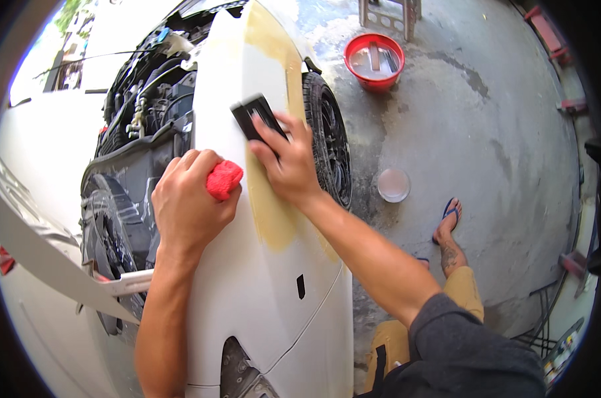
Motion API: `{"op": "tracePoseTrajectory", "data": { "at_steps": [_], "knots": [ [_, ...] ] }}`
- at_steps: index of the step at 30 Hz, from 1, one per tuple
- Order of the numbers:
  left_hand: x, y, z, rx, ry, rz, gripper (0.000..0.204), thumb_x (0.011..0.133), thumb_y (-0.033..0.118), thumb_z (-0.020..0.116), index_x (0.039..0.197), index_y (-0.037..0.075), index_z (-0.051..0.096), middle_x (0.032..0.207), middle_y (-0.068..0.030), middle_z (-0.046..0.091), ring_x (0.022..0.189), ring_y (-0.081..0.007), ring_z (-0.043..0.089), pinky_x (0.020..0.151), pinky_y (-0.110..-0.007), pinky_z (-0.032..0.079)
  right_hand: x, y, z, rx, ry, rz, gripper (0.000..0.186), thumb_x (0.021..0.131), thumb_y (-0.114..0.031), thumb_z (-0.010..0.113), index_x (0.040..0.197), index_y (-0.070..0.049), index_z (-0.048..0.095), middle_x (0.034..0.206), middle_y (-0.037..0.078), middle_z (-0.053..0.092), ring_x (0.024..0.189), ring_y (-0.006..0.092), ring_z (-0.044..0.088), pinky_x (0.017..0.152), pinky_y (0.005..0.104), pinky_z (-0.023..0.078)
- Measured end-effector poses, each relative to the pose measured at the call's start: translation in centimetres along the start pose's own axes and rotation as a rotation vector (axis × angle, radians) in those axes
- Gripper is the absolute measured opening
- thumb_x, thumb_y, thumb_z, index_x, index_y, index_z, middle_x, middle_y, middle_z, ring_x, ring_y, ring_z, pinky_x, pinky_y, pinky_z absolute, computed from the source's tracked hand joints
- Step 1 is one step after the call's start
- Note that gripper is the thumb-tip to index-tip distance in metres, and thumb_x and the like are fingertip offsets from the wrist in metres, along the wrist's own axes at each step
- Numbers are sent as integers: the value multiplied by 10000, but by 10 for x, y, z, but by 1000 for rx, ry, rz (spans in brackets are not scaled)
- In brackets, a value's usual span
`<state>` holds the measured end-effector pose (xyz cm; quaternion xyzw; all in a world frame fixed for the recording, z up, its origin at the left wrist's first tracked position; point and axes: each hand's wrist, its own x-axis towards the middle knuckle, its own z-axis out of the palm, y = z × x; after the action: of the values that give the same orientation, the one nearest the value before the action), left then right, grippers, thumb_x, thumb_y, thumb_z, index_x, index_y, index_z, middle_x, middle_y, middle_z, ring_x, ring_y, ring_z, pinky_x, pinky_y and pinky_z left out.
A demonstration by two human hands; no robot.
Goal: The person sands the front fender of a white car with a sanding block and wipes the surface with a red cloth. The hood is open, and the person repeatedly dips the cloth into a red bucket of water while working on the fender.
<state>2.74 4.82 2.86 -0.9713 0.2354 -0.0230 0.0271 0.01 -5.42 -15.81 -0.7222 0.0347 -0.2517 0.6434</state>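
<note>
A white car fender (230, 278) with yellowish filler patches (274, 222) runs up the middle of the view. My right hand (287, 156) grips a black sanding block (257, 116), which lies against the fender above the wheel. Its fingers press over the block's near end. My left hand (194, 189) is closed around a bunched red cloth (224, 180) at the fender's inner edge, beside the engine bay. Most of the cloth is hidden inside the fist.
The engine bay (151, 99) lies open on the left. A tyre (327, 136) sits under the fender's right side. On the concrete floor stand a red basin (375, 83) of water holding flat pieces, a clear tub (394, 185) and a stool (390, 16). My sandalled foot (448, 222) is at right.
</note>
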Motion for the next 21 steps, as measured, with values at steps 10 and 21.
{"op": "tracePoseTrajectory", "data": {
  "at_steps": [10, 21],
  "knots": [
    [4, 6, -1, 6, -5, 0, 217, 727, 123, 817, 879, 89, 666, 894, -75, 685, 845, -316, 672, 747, -433, 545, -14, -3, 1, -10, 35, 38, 468, 947, -240, 780, 1405, -171, 717, 1371, 208, 596, 1167, 376, 566, 1061, 456, 433],
    [1, 4, 0, -25, -13, -9, 245, 719, 108, 816, 923, 84, 682, 909, -84, 688, 860, -324, 666, 770, -435, 543, -8, -1, 4, -48, 39, -37, 472, 950, -245, 770, 1414, -184, 710, 1361, 215, 597, 1151, 368, 553, 1021, 485, 443]
  ]
}}
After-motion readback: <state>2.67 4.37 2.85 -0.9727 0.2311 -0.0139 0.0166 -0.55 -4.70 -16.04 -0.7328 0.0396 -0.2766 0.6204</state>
